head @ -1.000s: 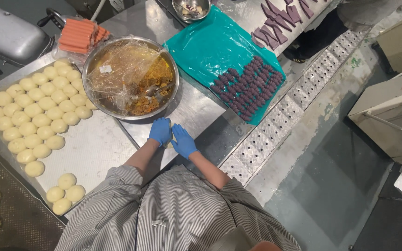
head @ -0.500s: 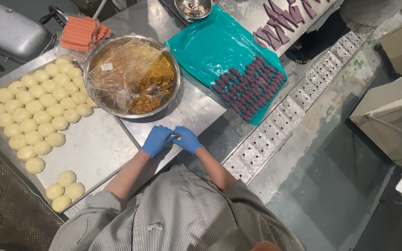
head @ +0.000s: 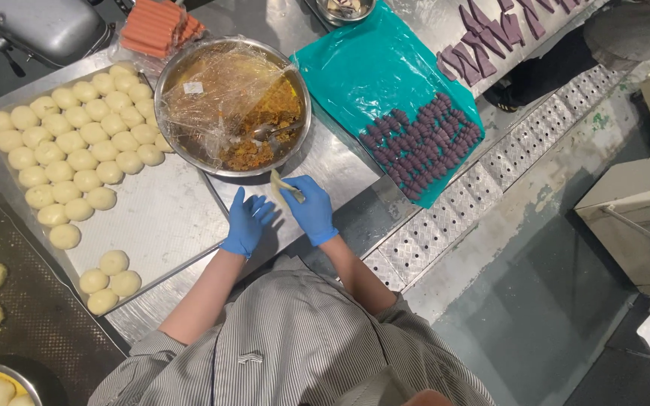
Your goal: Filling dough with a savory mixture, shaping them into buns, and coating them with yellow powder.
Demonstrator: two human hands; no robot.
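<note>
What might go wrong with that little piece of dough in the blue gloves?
The right hand pinches a thin, stretched piece of dough that hangs partly free, so it might tear or slip from the grip. The left hand is open beside it and gives no support. The dough is also close to the rim of the filling bowl, whose plastic wrap is peeled back, so a sleeve or hand might knock it.

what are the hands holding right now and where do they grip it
The right hand pinches a small pale piece of dough by its lower end, just below the metal bowl. The left hand is open and holds nothing.
</note>
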